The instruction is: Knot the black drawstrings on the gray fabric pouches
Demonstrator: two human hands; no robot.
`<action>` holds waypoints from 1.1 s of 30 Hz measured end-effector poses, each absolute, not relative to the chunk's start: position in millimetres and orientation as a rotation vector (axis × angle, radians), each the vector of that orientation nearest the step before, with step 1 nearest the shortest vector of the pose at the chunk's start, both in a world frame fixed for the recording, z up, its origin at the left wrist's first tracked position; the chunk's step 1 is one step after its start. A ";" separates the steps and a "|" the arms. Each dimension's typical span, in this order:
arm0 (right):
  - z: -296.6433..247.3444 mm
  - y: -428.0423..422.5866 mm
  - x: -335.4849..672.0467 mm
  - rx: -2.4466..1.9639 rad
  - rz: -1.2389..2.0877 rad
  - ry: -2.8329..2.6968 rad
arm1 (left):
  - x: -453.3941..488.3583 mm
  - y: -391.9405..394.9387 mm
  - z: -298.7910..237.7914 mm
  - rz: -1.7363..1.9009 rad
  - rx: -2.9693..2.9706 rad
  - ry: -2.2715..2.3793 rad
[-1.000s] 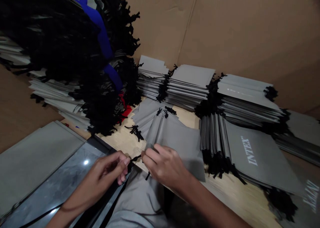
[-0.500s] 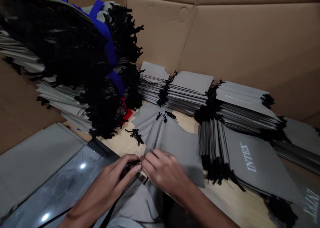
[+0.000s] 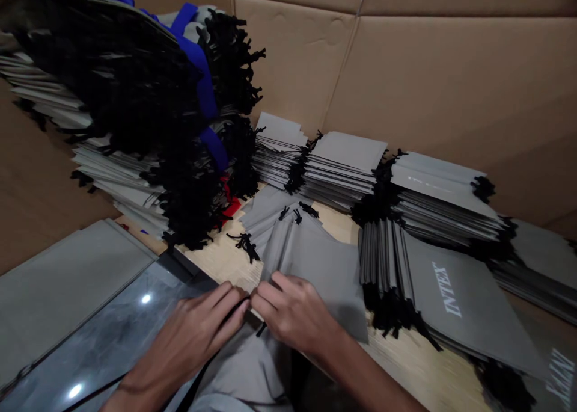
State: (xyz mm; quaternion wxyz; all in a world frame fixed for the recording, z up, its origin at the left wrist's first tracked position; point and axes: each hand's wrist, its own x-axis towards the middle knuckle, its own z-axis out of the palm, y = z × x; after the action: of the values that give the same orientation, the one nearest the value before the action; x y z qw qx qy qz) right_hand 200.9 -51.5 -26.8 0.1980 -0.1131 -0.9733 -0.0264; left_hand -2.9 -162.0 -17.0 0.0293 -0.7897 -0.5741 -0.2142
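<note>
A grey drawstring pouch [image 3: 324,270] lies flat in front of me, and its near left corner runs under my right hand [image 3: 295,310]. That hand is closed, fingers curled and pinching at the corner where the cord comes out. Close against it, my left hand [image 3: 205,319] pinches the black drawstring cord, which shows as a thin dark line between thumb and forefinger. A short black cord end [image 3: 261,329] hangs below the right fingers. The fingertips of both hands nearly meet, so the exact grip on the cord is partly hidden.
Stacked pouches [image 3: 346,150] with black cords line the cardboard wall [image 3: 428,69]. More pouches printed INTEX [image 3: 473,292] lie to the right. A tall pile with black cords [image 3: 112,81] and blue straps [image 3: 205,87] leans at the left. Flat grey sheets [image 3: 67,298] lie below it.
My left hand has rolled over and closed more tightly near the right fingertips. My right hand has barely moved, and the pouch lies as before. The view has shifted slightly.
</note>
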 end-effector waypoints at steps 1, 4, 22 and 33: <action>-27.1 -51.4 201.0 -0.302 -0.071 -2.737 | -3.6 -162.2 -18.4 -0.651 -2.438 -1.761; -28.0 -51.1 202.0 -0.278 -0.059 -2.737 | -4.4 -162.4 -18.0 -0.712 -2.465 -1.822; -21.2 -36.8 202.0 -0.491 -0.161 -2.479 | -8.7 -140.5 2.0 -1.218 -2.262 -2.334; -23.7 -23.8 211.0 -0.562 0.326 -2.204 | -7.1 -77.9 -6.0 -1.363 -2.118 -2.373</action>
State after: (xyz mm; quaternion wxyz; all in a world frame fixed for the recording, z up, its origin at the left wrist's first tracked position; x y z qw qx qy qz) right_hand 211.0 -23.8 -23.7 0.4093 -0.2233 -0.8752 0.1293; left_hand -7.1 -77.9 -6.0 -0.1589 -0.6042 -0.6771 -0.3889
